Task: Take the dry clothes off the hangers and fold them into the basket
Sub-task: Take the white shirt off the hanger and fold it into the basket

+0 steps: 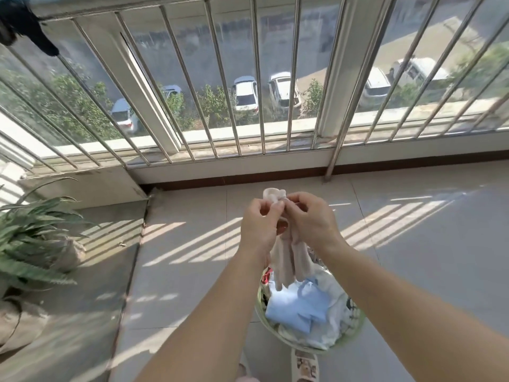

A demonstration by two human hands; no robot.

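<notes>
A pair of pale pink socks [289, 260] hangs down from both my hands over the round basket [305, 347] on the tiled floor. My left hand [259, 224] pinches the socks' top edge with thumb and curled fingers. My right hand [309, 219] pinches the same top edge right beside it. The basket holds a light blue garment [297, 307] and white clothes [333, 307]. No hanger is in view.
A barred window [248, 78] runs across the far side above a low sill. A potted green plant [30, 244] stands at the left on a raised floor strip. A dark cloth [19, 26] hangs at the top left. My slipper [305, 366] shows below the basket.
</notes>
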